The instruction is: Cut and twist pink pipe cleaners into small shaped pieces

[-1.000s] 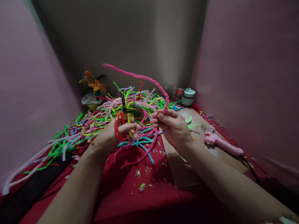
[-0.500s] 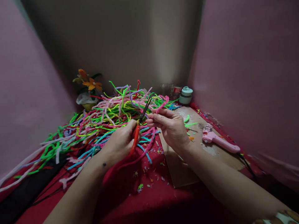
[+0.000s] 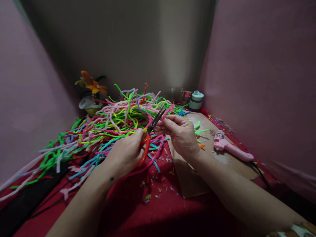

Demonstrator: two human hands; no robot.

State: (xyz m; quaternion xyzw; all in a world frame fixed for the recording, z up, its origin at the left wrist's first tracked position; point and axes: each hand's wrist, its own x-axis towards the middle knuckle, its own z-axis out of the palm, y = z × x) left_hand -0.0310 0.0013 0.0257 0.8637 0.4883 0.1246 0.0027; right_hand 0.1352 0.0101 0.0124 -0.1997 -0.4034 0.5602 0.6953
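My left hand (image 3: 127, 148) is closed around a pair of scissors (image 3: 147, 141) with red handles and dark, narrow blades. The blades point up and to the right, slightly apart at the tips, right beside my right fingertips. My right hand (image 3: 181, 136) pinches a bright pink pipe cleaner (image 3: 169, 110), whose curled end rises above the fingers. Whether the blades touch this pipe cleaner I cannot tell. Behind both hands spreads a large tangled heap of pipe cleaners (image 3: 116, 118) in green, pink, yellow, blue and red.
A pink glue gun (image 3: 233, 149) lies on a brown board (image 3: 192, 184) at the right. A mint-lidded jar (image 3: 197, 100) stands at the back, and orange pipe-cleaner flowers (image 3: 95, 87) stand in a pot at back left. Small fuzzy scraps litter the red cloth (image 3: 160, 210).
The scissors have tilted further right, with their handles spread wider and the blade tips parted. The pink pipe cleaner's curled end has shifted slightly left and down.
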